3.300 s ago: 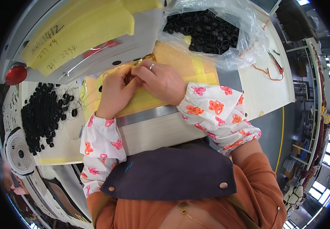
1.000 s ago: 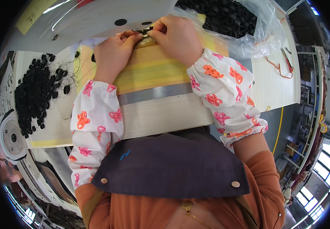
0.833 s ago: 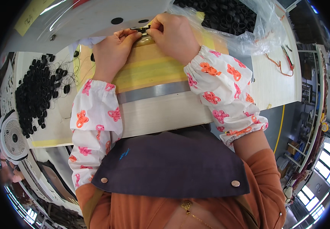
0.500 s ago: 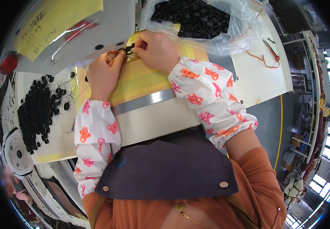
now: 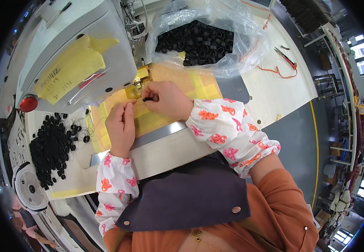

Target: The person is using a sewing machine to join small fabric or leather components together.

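My right hand (image 5: 168, 100) pinches a small black elastic band loop (image 5: 148, 99), mostly hidden by the fingers, just in front of the presser foot (image 5: 138, 85) of a grey sewing machine (image 5: 106, 54). Close beside it on the left, my left hand (image 5: 121, 126) has thumb and fingers drawn together over the yellow-taped work plate (image 5: 148, 122). What lies between the left fingertips, if anything, cannot be made out. Both forearms wear white sleeve covers with pink and orange patterns.
A clear plastic bag (image 5: 249, 50) of black loops (image 5: 207, 44) stands behind my right hand. Threaded black pieces (image 5: 51, 147) heap at the left, near a white fan (image 5: 29, 187). Red-handled snips (image 5: 286, 58) lie on the right, by an orange cord (image 5: 279, 74).
Both hands have come back from under the machine head toward me, with the black loop in my right fingers. The whole view has shifted, showing more of the machine.
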Motion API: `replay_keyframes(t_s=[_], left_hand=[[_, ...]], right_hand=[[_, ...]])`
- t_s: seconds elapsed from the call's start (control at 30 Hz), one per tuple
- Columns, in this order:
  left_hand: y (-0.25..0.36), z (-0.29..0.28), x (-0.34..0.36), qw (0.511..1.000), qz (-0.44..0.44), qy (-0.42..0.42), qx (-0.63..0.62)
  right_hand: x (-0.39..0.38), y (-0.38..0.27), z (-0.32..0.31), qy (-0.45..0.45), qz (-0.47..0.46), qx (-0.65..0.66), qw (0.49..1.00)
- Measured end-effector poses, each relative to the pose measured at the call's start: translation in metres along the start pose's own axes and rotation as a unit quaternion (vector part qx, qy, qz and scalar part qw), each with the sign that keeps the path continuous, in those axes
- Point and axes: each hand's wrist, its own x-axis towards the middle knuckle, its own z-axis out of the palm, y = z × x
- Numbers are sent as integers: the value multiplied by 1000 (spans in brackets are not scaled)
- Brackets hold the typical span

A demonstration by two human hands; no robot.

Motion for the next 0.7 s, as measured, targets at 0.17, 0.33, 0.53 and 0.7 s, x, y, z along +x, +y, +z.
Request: replay_keyframes(t_s=[0.17,0.33,0.53,0.7], left_hand=[[2,3,18,995,13,-29,-92],[-17,5,16,996,-75,-39,-20],[-6,3,20,996,-64,-44,-43],[-7,-1,23,993,-103,-57,25]], right_hand=[[-36,-20,9,-89,-91,-8,992],[-15,-16,-15,-48,3,33,998],[22,-8,-21,-137,125,126,975],[24,-8,-13,-111,113,111,981]])
